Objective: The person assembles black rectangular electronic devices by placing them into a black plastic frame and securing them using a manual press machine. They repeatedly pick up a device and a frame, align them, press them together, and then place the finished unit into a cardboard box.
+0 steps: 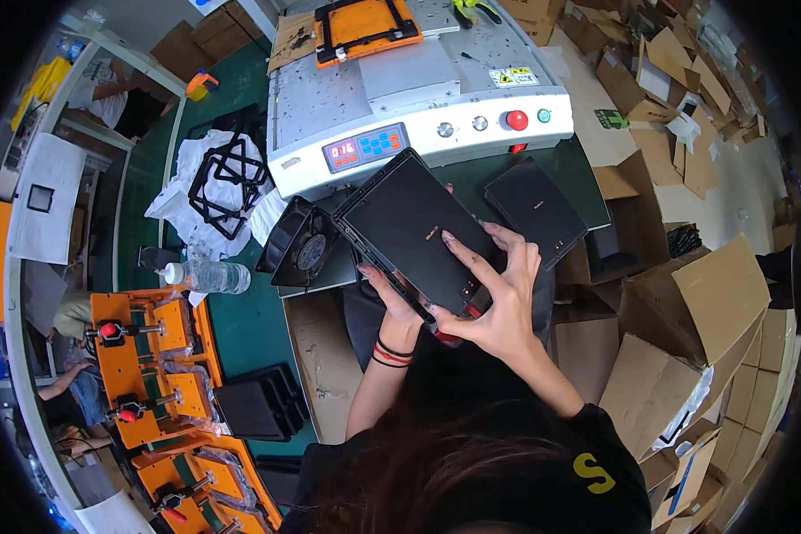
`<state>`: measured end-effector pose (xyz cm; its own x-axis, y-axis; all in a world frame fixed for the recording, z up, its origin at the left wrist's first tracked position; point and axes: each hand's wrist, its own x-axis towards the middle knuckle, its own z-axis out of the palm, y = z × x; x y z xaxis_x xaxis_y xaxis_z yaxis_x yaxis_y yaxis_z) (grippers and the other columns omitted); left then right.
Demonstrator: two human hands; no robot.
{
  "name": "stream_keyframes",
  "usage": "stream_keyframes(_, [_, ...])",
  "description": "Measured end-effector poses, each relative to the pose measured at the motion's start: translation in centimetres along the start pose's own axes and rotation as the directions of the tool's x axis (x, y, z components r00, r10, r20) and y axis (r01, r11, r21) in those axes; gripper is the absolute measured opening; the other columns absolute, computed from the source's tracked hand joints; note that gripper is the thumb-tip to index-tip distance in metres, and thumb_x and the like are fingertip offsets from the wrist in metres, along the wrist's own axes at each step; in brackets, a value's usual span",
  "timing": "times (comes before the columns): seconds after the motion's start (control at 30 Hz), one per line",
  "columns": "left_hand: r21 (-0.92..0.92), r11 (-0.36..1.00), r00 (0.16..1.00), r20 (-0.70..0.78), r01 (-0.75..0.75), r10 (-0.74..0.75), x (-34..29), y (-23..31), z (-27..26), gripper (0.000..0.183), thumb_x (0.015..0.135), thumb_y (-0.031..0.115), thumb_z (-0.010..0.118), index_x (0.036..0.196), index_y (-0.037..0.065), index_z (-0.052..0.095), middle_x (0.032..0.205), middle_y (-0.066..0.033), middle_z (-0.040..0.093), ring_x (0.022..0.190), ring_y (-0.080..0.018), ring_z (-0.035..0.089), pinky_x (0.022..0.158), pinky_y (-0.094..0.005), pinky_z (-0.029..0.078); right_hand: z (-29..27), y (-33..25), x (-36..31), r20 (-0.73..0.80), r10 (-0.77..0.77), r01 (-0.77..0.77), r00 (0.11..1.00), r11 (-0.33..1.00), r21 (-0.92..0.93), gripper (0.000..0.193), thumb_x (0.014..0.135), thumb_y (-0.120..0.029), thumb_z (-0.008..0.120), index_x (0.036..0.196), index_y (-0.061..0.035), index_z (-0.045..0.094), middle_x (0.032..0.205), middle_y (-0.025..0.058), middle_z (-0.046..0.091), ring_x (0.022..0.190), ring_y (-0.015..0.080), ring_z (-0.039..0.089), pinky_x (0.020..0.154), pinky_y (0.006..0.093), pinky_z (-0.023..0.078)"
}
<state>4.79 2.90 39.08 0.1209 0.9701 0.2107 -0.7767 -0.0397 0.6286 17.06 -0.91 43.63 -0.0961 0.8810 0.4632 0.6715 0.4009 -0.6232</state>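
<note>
A flat black rectangular housing (409,218) is held tilted in front of my body, its smooth face up and a raised frame along its left edge. My left hand (392,294) grips its lower left edge from beneath, with some fingers hidden behind it. My right hand (507,294) holds the lower right corner, one finger lying on the face near a small printed mark. Something red shows under the lower corner; I cannot make out what. A similar black panel (538,212) lies to the right on the green table. Left of the housing stands a black fan unit (301,246).
A white machine (423,147) with a lit control panel and red button stands ahead, an orange fixture (368,28) on top. At left are black frames (229,184), a clear bottle (209,277), orange clamp jigs (156,383) and black trays (260,402). Cardboard boxes (699,311) crowd the right.
</note>
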Motion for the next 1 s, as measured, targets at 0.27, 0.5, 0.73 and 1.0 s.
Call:
stream_keyframes(0.27, [-0.024, 1.0, 0.999, -0.039, 0.019, -0.02, 0.3, 0.0, 0.7, 0.115, 0.067, 0.09, 0.025, 0.147, 0.008, 0.013, 0.148, -0.0213, 0.023, 0.136, -0.0323, 0.026, 0.111, -0.0443, 0.025, 0.7, 0.1, 0.2, -0.01, -0.015, 0.014, 1.0, 0.998, -0.056, 0.074, 0.052, -0.041, 0.08, 0.121, -0.0203, 0.062, 0.119, 0.0209, 0.045, 0.103, 0.0338, 0.041, 0.091, 0.0443, 0.029])
stream_keyframes(0.5, [-0.113, 0.994, 1.0, 0.0, 0.015, -0.015, 0.1, -0.2, 0.5, 0.115, 0.066, 0.089, 0.029, 0.147, 0.008, 0.013, 0.148, -0.0214, 0.022, 0.133, -0.0347, 0.031, 0.109, -0.0473, 0.029, 1.0, 0.0, -0.2, -0.01, -0.007, 0.006, 1.0, 0.999, -0.049, 0.073, 0.053, -0.042, 0.079, 0.12, -0.0202, 0.063, 0.12, 0.0211, 0.045, 0.103, 0.0339, 0.04, 0.091, 0.0448, 0.028])
stream_keyframes(0.73, [-0.115, 0.993, 1.0, 0.017, 0.022, -0.02, 0.2, -0.6, 0.0, 0.114, 0.068, 0.089, 0.03, 0.147, 0.009, 0.013, 0.148, -0.0211, 0.021, 0.133, -0.0344, 0.03, 0.109, -0.0479, 0.029, 1.3, 0.3, -0.3, 0.006, 0.01, -0.01, 1.0, 0.996, -0.09, 0.074, 0.052, -0.041, 0.079, 0.12, -0.0192, 0.063, 0.122, 0.0207, 0.044, 0.106, 0.0334, 0.04, 0.093, 0.0434, 0.027])
stream_keyframes(1.0, [0.005, 1.0, 0.987, -0.16, -0.012, 0.012, 0.0, -0.2, 0.7, 0.111, 0.07, 0.087, 0.03, 0.146, 0.008, 0.018, 0.147, -0.0192, 0.023, 0.134, -0.0334, 0.028, 0.11, -0.0474, 0.023, 0.9, -0.5, 0.1, 0.097, -0.019, 0.04, 0.995, 0.975, -0.219, 0.055, 0.074, -0.042, 0.068, 0.123, -0.0198, 0.059, 0.133, 0.0206, 0.039, 0.125, 0.0354, 0.034, 0.105, 0.052, 0.016])
